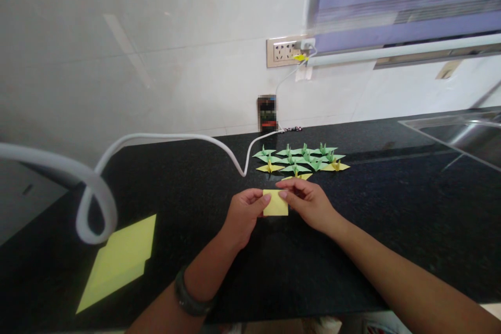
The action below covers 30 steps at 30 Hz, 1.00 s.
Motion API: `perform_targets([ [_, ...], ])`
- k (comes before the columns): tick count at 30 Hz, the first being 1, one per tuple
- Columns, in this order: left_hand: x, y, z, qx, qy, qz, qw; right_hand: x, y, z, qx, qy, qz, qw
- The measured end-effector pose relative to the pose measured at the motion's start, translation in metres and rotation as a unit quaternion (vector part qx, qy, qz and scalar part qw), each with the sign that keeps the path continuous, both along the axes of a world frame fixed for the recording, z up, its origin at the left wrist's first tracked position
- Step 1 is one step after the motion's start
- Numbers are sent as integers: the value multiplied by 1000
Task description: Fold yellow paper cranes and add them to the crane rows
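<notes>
A small folded yellow paper [275, 203] is held over the black countertop [391, 209] by both of my hands. My left hand [243, 215] pinches its left edge between thumb and fingers. My right hand [309, 202] pinches its top right edge, fingers curled over it. Just beyond the paper lie several folded paper cranes [301, 158], green and yellow, in rows on the counter. A dark band sits on my left wrist.
A stack of yellow paper sheets [119, 258] lies at the near left. A white cable [164, 138] loops across the counter from a wall socket [287, 51]. A phone [267, 112] leans against the wall. A steel sink [462, 133] is at the right.
</notes>
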State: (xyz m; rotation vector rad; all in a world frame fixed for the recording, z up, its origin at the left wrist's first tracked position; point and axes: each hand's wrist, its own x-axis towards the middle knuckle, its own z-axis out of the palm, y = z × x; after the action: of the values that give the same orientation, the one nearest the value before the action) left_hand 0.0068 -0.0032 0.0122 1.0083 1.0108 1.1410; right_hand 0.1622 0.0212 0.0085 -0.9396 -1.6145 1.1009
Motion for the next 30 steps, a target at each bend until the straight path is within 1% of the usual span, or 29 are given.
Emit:
perform_targets([
  [3,-1,2,-2,5,-1,27,1000,-2,0,-2,0,44,-39,998],
  [6,-2,3,-2,9,-2,53,999,-3,0,-5,1,28,-58,998],
  [12,-1,1,1,13,-10,45,999,-6,-4,-7,6,-30,-59,998],
  [17,-1,2,0,16,4,36,999,-8,-6,-8,39,-37,-101,993],
  [20,-1,2,0,15,8,39,999,-8,-7,-7,79,-60,-122,988],
  [22,0,3,-1,13,9,42,999,-7,-7,-5,122,-83,-128,981],
  [26,0,2,0,12,5,52,999,-4,-9,-2,213,-128,-129,960],
  [30,0,2,0,5,2,62,998,-3,-9,-1,281,-166,-131,936],
])
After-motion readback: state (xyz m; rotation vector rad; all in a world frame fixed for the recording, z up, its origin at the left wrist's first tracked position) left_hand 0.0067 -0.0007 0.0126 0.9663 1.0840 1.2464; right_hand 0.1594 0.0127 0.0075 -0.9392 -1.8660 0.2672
